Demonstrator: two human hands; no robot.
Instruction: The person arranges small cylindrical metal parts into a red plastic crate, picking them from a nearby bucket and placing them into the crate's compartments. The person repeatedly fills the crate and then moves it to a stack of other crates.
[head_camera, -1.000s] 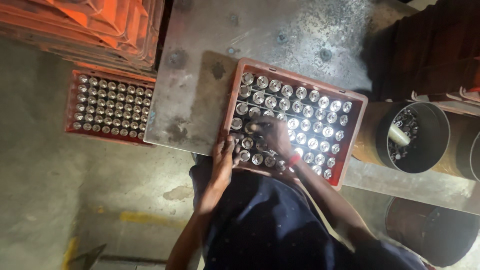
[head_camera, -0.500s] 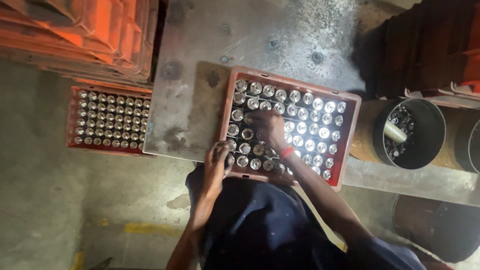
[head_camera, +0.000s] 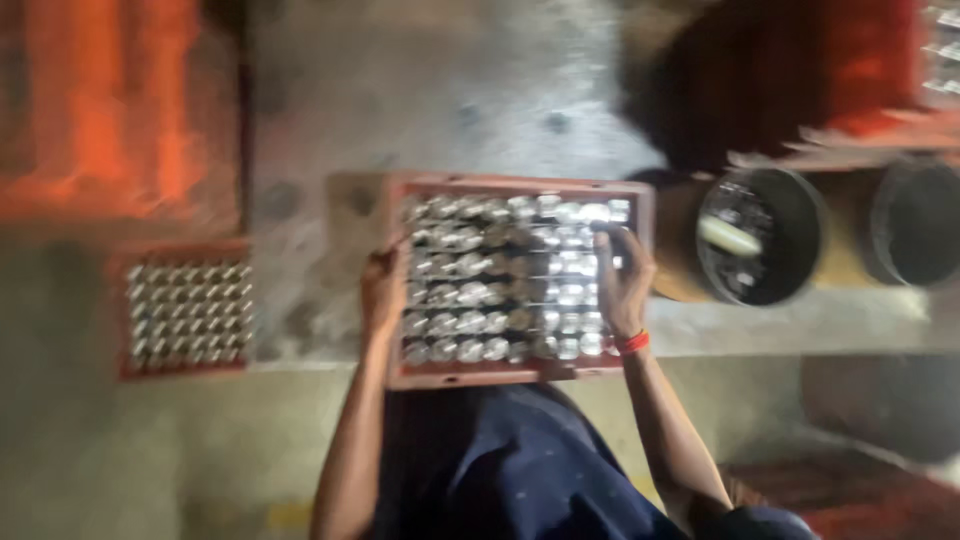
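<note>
A red crate (head_camera: 500, 375) full of shiny capped bottles (head_camera: 480, 290) sits on a grey slab in front of me. My left hand (head_camera: 385, 290) grips the crate's left wall. My right hand (head_camera: 622, 278), with a red band at the wrist, lies over the rightmost bottles against the right wall, fingers curled there. The picture is blurred, so the finger detail is unclear. My dark blue clothing (head_camera: 510, 470) fills the space below the crate.
A second red crate of bottles (head_camera: 185, 310) stands lower at the left. Stacked orange-red crates (head_camera: 110, 120) are at the back left, more dark crates (head_camera: 800, 80) at the back right. Two dark round buckets (head_camera: 760, 240) (head_camera: 915, 220) stand right of the crate.
My right hand has moved from the middle of the bottles to the crate's right side. My left hand has shifted to the left wall. The view has swung, so the crate now sits square.
</note>
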